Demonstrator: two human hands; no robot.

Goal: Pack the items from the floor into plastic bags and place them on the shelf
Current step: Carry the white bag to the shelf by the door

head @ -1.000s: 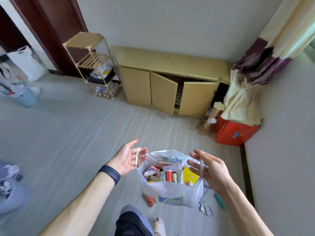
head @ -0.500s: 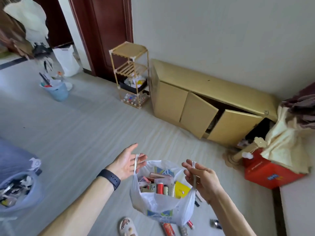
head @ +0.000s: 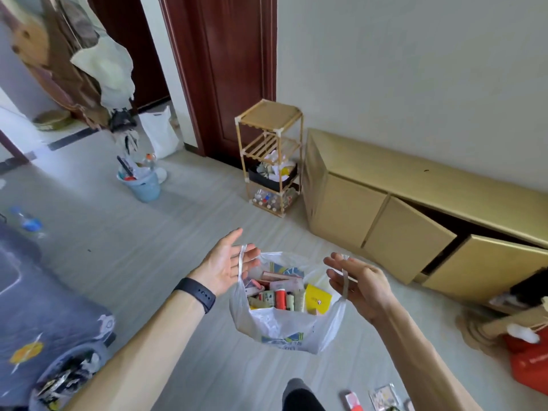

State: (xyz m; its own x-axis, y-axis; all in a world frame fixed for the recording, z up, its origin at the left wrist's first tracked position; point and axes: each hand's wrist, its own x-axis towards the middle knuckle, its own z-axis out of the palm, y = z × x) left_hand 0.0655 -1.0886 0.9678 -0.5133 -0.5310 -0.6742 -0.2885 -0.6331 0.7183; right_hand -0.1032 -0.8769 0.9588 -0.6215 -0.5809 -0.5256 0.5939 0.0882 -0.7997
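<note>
- My left hand [head: 228,262] lies palm-up with the fingers nearly straight, and one handle of the plastic bag [head: 284,324] is looped over them. My right hand [head: 360,284] is just as loose, with the other handle draped across its fingers. Neither hand is clenched.
- The bag hangs between my hands, clear of the floor. Its mouth is spread and the packed items [head: 284,295] show (thread spools and small boxes, as far as I can tell).
- To carry it well I should curl my fingers round each handle and bring the two together, so nothing tips out.
- The shelf [head: 271,155] stands ahead, against the wall beside the door. Its top tier looks bare, so I judge it the easiest landing spot; the lower tiers hold things.
- Just right of it sits a low cabinet [head: 415,185] with a door [head: 406,238] ajar. I'd keep the bag from swinging into it.
- A few packets [head: 382,396] lie unpacked by my feet, and a blue bucket [head: 145,185] stands off to the left, out of my path.
</note>
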